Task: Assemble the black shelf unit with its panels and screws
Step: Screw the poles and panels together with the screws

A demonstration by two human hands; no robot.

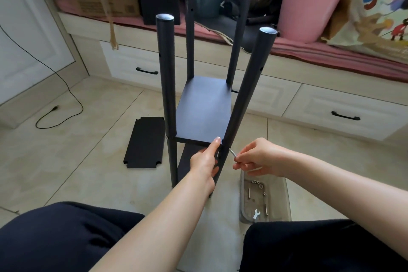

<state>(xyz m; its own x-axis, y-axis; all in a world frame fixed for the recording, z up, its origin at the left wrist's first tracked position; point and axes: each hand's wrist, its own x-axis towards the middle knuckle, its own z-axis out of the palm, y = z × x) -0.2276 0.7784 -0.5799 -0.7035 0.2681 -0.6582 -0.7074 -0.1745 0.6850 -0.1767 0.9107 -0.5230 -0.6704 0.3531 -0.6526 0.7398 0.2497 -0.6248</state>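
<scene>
Step in hand: fixing the mounted panel (pixel 204 108) to the near-right pole (pixel 244 97). Left hand (pixel 204 162) wraps that pole just under the panel corner, fingers curled round it. Right hand (pixel 257 158) pinches a screw (pixel 232 152) in its fingertips, tip just beside the pole (hole not visible). Next move likely needs lining the screw up with the hole. Spare panel (pixel 144 142) lies on the floor, well left of both hands.
</scene>
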